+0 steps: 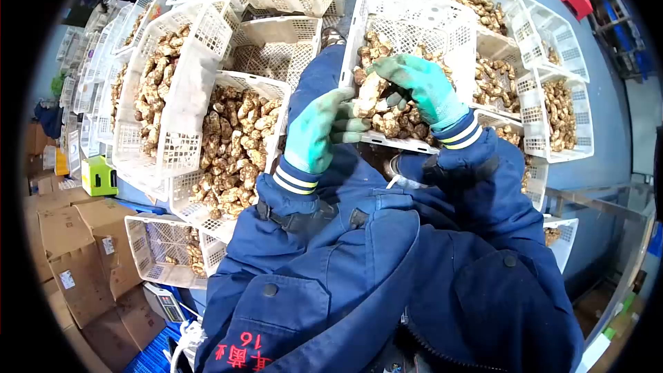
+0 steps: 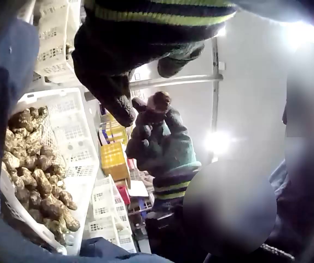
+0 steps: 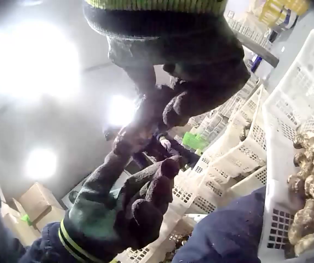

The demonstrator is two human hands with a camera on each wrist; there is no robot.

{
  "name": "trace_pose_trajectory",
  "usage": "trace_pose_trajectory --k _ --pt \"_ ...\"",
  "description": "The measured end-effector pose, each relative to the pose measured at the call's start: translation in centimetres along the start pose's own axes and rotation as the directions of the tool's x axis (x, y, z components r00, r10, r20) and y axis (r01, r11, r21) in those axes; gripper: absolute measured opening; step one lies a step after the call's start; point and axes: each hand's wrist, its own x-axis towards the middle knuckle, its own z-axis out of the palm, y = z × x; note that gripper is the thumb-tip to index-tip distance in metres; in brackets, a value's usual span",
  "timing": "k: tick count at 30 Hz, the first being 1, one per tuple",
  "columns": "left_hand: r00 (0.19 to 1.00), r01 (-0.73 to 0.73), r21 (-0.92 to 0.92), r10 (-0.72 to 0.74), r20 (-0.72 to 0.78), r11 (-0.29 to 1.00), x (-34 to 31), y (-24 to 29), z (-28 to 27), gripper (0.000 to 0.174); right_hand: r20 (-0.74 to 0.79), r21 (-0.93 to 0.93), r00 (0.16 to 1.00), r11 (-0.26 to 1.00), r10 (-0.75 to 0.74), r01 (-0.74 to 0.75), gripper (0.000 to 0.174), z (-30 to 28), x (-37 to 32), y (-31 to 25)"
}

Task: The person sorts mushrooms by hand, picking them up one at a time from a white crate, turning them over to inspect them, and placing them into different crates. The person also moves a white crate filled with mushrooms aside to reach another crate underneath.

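Observation:
A pale, brown-mottled mushroom [image 1: 372, 94] is held up over the near end of a white mesh crate [image 1: 414, 7]. My right hand [image 1: 423, 88], in a green glove with dark, dirty fingers, grips it from the right. On the other side my left hand [image 1: 319, 132], gloved alike, reaches toward it with fingers extended, thumb tip close to its left edge. Against the light in the left wrist view, the mushroom [image 2: 159, 101] shows dark at the right hand's [image 2: 165, 139] fingertips. More mushrooms [image 1: 400, 124] lie in the crate below.
Another crate [image 1: 276, 90] of mushrooms [image 1: 235, 141] stands at my left knee. Filled crates line both sides, with mushrooms [image 1: 497, 79] on the right. Cardboard boxes [image 1: 83, 249] and a scale [image 1: 164, 302] sit at lower left. A metal frame [image 1: 621, 269] stands at lower right.

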Motion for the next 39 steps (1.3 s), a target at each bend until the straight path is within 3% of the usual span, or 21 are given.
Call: trace_pose_trajectory --k 1,3,5,7,8,9,12,20,22,24,25,26,28,31,33,35,37,38,39 --pt "0.999 0.044 0.064 -0.042 -0.034 0.997 0.0 0.1 0.7 0.052 -0.053 -0.004 0.998 0.999 0.045 -0.046 0.032 0.4 0.0 -0.1" --pt "0.999 -0.028 0.077 0.024 0.048 0.997 0.1 -0.7 1.7 0.051 -0.075 -0.149 0.995 0.985 0.073 -0.083 0.03 1.2 0.2 -0.4" --pt "0.994 0.084 0.052 -0.087 0.066 0.995 0.1 -0.3 1.9 0.047 -0.129 -0.279 0.982 0.946 0.136 -0.168 0.03 1.9 -0.3 -1.5" --pt "0.977 0.074 -0.17 -0.038 0.208 0.983 0.3 -0.9 0.6 0.046 0.045 0.16 0.998 0.986 -0.049 0.042 0.035 0.5 -0.5 -0.2" --pt "0.963 0.083 -0.281 -0.004 0.27 0.956 0.4 -1.2 0.1 0.046 -0.018 0.04 0.997 0.996 -0.08 0.081 0.042 0.3 -0.6 -0.5" --pt "0.95 0.092 -0.376 0.032 0.311 0.922 0.4 -1.3 0.0 0.042 -0.037 0.189 0.999 0.982 0.009 -0.002 0.045 -0.7 -0.3 -0.1" --pt "0.972 0.063 -0.337 0.019 0.233 0.939 0.3 -2.0 -0.9 0.046 -0.082 0.094 0.997 0.996 0.005 0.002 0.048 -3.0 -0.8 1.5" --pt "0.977 0.091 -0.482 0.017 0.214 0.871 0.5 -1.9 -0.9 0.047 -0.056 0.191 0.989 0.974 0.137 -0.124 0.049 -4.9 -2.1 4.7" --pt "0.984 0.086 -0.407 -0.013 0.179 0.909 0.8 -2.3 -1.4 0.045 -0.058 0.131 0.986 0.981 0.154 -0.145 0.049 -4.6 -2.0 4.7" --pt "0.97 0.075 -0.436 0.037 0.242 0.897 1.4 -3.0 -2.3 0.042 -0.066 0.047 0.986 0.988 0.152 -0.149 0.049 -4.4 -2.1 4.5" --pt "0.96 0.071 -0.45 0.062 0.274 0.89 1.6 -3.3 -2.7 0.041 -0.079 0.073 0.982 0.983 0.171 -0.166 0.046 -4.5 -2.0 4.5" --pt "0.984 0.102 -0.438 -0.026 0.176 0.893 1.3 -2.2 -2.0 0.013 -0.093 0.1 0.977 0.978 0.192 -0.182 0.044 -4.5 -2.0 4.5" --pt "0.994 0.044 -0.363 -0.004 0.108 0.931 1.2 -2.0 -1.7 0.016 -0.116 0.096 0.972 0.976 0.205 -0.195 0.042 -5.7 -1.8 5.5" --pt "0.996 -0.034 -0.313 0.058 0.066 0.949 1.4 -3.0 -2.1 0.021 0.055 0.366 0.977 0.907 0.204 -0.21 0.039 -8.7 -1.7 7.6" --pt "1.0 0.008 -0.245 -0.006 0.009 0.97 1.6 -2.7 -1.5 0.03 -0.231 0.153 0.956 0.977 0.181 -0.148 0.032 -7.5 -2.8 6.1" --pt "0.997 -0.025 -0.301 0.047 0.068 0.953 1.6 -2.7 -2.1 0.025 -0.236 0.094 0.944 0.972 0.231 -0.214 0.038 -8.1 -2.8 6.9" --pt "0.976 0.01 -0.521 0.106 0.193 0.853 1.9 -2.4 -2.9 0.013 -0.156 0.113 0.953 0.963 0.259 -0.243 0.043 -8.9 -2.5 8.1" --pt "0.997 0.025 -0.469 0.01 0.072 0.883 1.7 -1.3 -3.5 0.011 -0.17 0.081 0.949 0.964 0.264 -0.254 0.045 -8.3 -2.3 8.1" --pt "0.998 -0.059 -0.492 0.045 -0.039 0.869 1.1 0.0 -3.2 0.006 -0.202 0.047 0.94 0.961 0.276 -0.272 0.047 -8.1 -2.4 7.7"
